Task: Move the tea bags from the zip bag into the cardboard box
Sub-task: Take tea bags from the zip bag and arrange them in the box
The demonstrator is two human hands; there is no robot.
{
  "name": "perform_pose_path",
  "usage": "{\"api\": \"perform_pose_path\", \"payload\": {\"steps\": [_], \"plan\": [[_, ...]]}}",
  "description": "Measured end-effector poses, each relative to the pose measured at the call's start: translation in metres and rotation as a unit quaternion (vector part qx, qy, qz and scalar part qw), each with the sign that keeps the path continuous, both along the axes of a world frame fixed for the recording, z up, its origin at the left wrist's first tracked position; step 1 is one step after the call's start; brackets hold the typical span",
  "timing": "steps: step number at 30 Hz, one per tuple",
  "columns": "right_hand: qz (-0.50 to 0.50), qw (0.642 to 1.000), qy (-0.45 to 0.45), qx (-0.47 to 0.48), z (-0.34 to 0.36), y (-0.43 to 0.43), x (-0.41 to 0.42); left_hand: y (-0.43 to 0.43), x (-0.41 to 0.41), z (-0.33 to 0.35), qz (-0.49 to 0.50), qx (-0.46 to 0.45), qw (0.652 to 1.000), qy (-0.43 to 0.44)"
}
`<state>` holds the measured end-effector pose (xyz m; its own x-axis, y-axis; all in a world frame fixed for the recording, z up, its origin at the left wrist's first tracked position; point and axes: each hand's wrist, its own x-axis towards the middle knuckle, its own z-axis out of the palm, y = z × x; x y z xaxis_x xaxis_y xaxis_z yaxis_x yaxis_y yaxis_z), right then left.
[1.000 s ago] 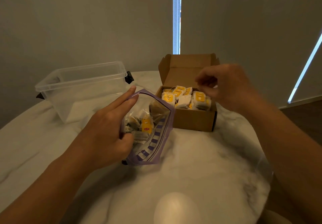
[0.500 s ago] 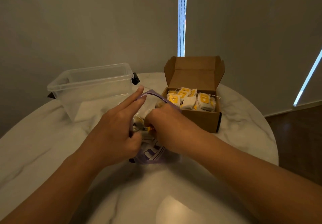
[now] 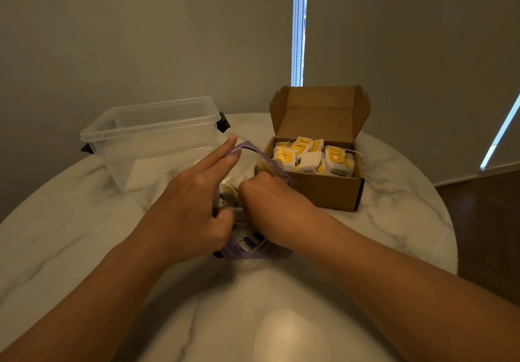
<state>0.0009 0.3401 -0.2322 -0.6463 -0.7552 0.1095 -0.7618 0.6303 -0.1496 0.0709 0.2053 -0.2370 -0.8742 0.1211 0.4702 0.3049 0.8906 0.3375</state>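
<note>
A clear zip bag (image 3: pixel 251 246) with a purple rim stands open on the marble table, just left of the cardboard box (image 3: pixel 329 192). My left hand (image 3: pixel 194 201) holds the bag's left edge, index and middle fingers lying straight along the rim and the thumb pinching the plastic. My right hand (image 3: pixel 267 195) is pushed into the bag's mouth, fingers curled down among the tea bags (image 3: pixel 228 192) there; its fingertips are hidden. The box's lid stands open and several white tea bags with yellow tags (image 3: pixel 309 156) lie inside it.
An empty clear plastic tub (image 3: pixel 146 136) with black clips stands at the back left, close behind the zip bag. The round marble table (image 3: pixel 84 235) ends just right of the box, with dark wooden floor (image 3: pixel 484 221) beyond.
A second ago my right hand hovered over the cardboard box; it came back left and went into the zip bag, where it stays. My left hand has kept hold of the bag.
</note>
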Motion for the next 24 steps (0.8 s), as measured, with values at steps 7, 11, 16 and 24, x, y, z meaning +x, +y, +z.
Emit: {"api": "perform_pose_path", "payload": {"steps": [7, 11, 16, 24], "plan": [[0.041, 0.998, -0.022, -0.036, 0.001, 0.01, -0.004, -0.003, -0.002, -0.003, -0.004, -0.007, 0.999, 0.036], [0.009, 1.0, 0.001, -0.028, 0.0, 0.014, -0.008, -0.005, -0.004, -0.004, -0.001, -0.013, 0.999, 0.04], [-0.009, 0.999, 0.038, 0.019, -0.006, 0.001, -0.012, -0.005, -0.003, -0.003, -0.001, -0.011, 0.999, 0.041], [0.034, 0.999, 0.008, -0.032, -0.007, 0.002, -0.008, -0.003, -0.001, -0.002, 0.009, -0.018, 1.0, 0.02]]}}
